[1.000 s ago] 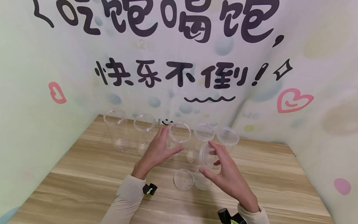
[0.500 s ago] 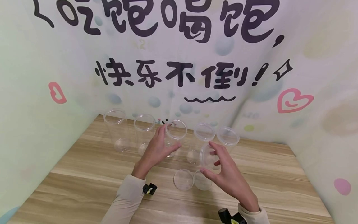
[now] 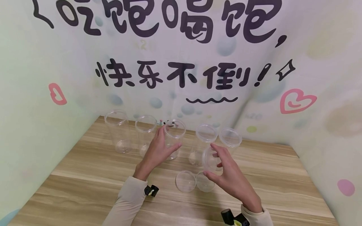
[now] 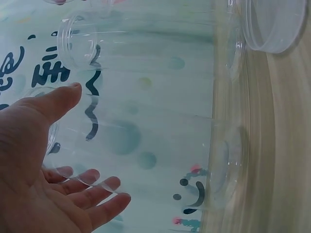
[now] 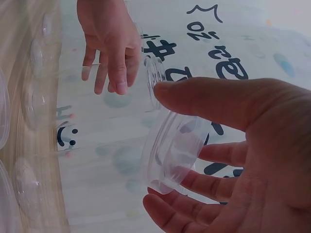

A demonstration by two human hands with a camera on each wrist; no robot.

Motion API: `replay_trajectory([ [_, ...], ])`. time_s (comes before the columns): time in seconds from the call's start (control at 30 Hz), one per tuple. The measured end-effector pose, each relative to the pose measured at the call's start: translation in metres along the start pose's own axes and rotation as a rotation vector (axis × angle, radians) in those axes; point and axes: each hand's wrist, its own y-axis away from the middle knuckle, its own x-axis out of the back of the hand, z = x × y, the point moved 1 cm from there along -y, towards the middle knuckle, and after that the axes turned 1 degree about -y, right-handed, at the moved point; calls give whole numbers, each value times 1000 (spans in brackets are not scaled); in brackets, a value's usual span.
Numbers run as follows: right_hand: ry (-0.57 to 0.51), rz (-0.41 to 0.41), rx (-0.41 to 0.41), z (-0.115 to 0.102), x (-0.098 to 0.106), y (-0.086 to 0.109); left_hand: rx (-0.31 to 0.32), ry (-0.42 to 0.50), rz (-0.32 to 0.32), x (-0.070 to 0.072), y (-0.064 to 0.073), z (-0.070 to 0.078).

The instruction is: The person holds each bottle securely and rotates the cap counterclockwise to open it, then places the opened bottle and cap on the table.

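Note:
A tall clear plastic cup [image 3: 176, 138] stands upright in the middle of a row of similar cups. My left hand [image 3: 156, 150] grips it from the left, with the thumb to the front; in the left wrist view its fingers [image 4: 104, 199] and thumb lie along opposite sides of the cup near the rim. My right hand [image 3: 233, 180] pinches a translucent plastic lid [image 3: 208, 160] on edge between thumb and fingers, off the table. In the right wrist view, the lid [image 5: 172, 153] faces the cup's rim, and my left hand [image 5: 112, 41] shows beyond it.
Two clear cups [image 3: 117, 131] [image 3: 146, 135] stand to the left, two more [image 3: 199, 144] [image 3: 230, 138] to the right with whiter rims. Two round lids [image 3: 185, 182] [image 3: 204, 185] lie flat on the wooden table [image 3: 93, 194]. A printed wall cloth [image 3: 158, 94] hangs close behind.
My left hand has shifted the middle cup left and slightly back, from a tilted stance to upright. My right hand with the lid has barely moved.

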Motion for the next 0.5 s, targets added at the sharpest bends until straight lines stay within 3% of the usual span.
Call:
replay_trajectory([
  [0.5,-29,-37,-47,7,-4,2,82,22,14,0,-2,-1],
])
